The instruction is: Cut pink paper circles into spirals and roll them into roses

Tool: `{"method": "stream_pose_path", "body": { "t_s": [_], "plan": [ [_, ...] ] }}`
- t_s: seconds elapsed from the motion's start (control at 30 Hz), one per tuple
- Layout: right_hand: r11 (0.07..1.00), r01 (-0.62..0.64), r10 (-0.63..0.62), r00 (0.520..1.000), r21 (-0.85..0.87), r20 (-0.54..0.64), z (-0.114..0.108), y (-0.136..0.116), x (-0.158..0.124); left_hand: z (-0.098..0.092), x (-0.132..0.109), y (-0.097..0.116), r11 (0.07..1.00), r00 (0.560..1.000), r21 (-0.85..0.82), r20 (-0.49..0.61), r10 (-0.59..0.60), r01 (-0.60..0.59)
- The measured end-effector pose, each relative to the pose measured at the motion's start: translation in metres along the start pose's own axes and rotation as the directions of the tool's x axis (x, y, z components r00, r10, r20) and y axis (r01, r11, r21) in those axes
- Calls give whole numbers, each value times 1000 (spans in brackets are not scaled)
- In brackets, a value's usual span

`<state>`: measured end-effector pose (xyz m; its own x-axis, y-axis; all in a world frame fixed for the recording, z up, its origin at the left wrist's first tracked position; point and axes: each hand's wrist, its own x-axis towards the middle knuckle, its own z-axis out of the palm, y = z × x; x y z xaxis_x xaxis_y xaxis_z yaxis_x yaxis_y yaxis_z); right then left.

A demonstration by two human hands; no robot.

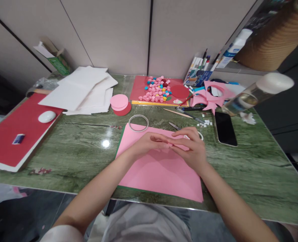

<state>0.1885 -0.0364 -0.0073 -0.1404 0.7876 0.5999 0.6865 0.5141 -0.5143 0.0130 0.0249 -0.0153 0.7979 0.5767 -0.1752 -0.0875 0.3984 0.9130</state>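
Left hand [146,144] and right hand [191,151]: brought together at the centre of the view, fingers half curled, fingertips meeting. Whether they pinch a small piece between them cannot be told. Both hands lie over the upper part of the pink sheet [159,174], and their heels seem to rest on it.

Pink sheet: flat on the counter [75,148], directly before the person, its long edges running from 9 to 3 o'clock. A green sheet [119,145] shows as a thin border under its left edge.

Tape ring [138,122]: at 11 o'clock from the hands, lying flat, overlapping the far left corner of the pink sheet.

Phone [226,128]: at 2 o'clock, face up, screen dark, near the right hand but apart from it.

Bottle [255,94]: at 2 o'clock beyond the phone, clear, white cap, blurred.

Stick [178,113]: at 12 o'clock, lying on the counter.

Tray [139,88]: red, at 12 o'clock against the wall, carrying a heap of small pink, blue and yellow pieces [157,90].

Discs [119,101]: pink on red, stacked, at 11 o'clock just left of the tray.

Cutouts [212,94]: pink, at 1 o'clock.

White papers [83,89]: at 10 o'clock, in a loose pile.

Mouse [46,116]: white, at 9 o'clock, on a red board [15,134].
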Motion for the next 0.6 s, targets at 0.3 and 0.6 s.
{"method": "stream_pose_path", "body": {
  "t_s": [0.3,0.6],
  "plan": [
    [925,162,-187,981,-343,-42,-2,0,0,8,-1,7,982,984,181,-161,81,-52],
    [890,212,-226,974,-405,12,-2,3,-1,5,-1,6,986,994,168,-112,6,13]
  ]
}}
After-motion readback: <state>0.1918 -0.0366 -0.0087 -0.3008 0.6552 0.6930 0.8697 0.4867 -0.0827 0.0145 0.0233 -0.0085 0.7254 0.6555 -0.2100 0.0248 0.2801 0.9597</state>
